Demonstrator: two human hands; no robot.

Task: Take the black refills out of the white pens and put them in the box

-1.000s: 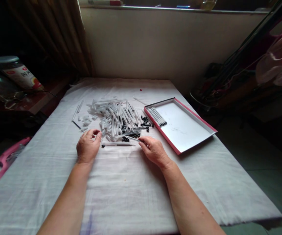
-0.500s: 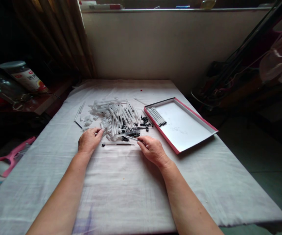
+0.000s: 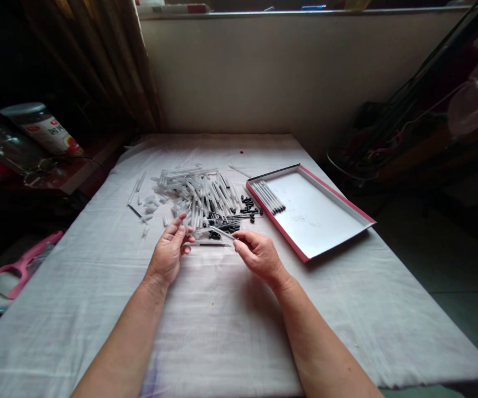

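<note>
My left hand (image 3: 167,255) is raised at the near side of the pile, thumb and fingers pinching a small clear pen cap (image 3: 186,225), mostly covered by the fingertips. In my right hand (image 3: 259,257) is a clear pen barrel (image 3: 221,232), pinched near one end and pointing left towards the other hand. Beneath it a dark pen refill (image 3: 212,244) lies on the cloth. Beyond both hands spreads a heap of clear pen barrels (image 3: 214,194). Small black plugs (image 3: 247,205) are scattered at its right side, and loose clear caps (image 3: 151,204) at its left.
A shallow red-edged box lid (image 3: 330,213) stands to the right, with a row of pens (image 3: 268,197) along its left side. A white cloth covers the table (image 3: 214,331). Pink-handled scissors (image 3: 23,265) and a lidded jar (image 3: 42,128) are off to the left.
My left hand has left the cloth by the caps, moving right and rising with a cap in its fingers. My right hand keeps the barrel in nearly the same place.
</note>
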